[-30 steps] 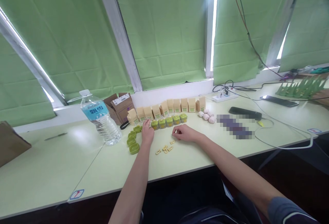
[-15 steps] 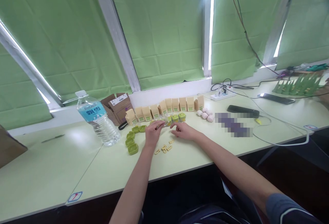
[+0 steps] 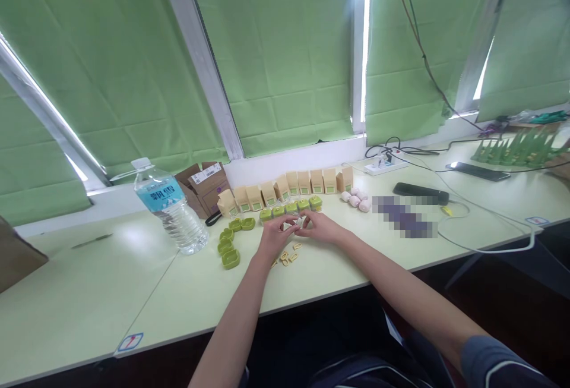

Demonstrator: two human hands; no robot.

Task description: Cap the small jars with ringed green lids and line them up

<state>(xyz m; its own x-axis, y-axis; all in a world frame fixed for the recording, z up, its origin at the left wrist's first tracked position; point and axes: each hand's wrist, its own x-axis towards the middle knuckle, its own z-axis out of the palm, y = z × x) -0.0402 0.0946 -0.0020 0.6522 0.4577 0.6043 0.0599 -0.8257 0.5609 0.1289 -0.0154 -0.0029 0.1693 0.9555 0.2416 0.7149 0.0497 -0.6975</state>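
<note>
My left hand and my right hand meet over the table, fingertips closed on a small whitish, see-through piece whose exact kind I cannot make out. Just behind them runs a row of small green-topped containers. Several yellow loop-shaped pieces lie on the table below the hands, partly covered by the left one. To the left, a curved line of open green cups sits on the tabletop.
Small tan paper bags stand in a row at the back. Pale pink round pieces sit to the right, near a black case and a power strip. A large water bottle and a cardboard box stand left.
My left hand has drawn back from the container row and turned toward my right hand. Their fingertips now meet at the small whitish piece, and more green-topped containers show.
</note>
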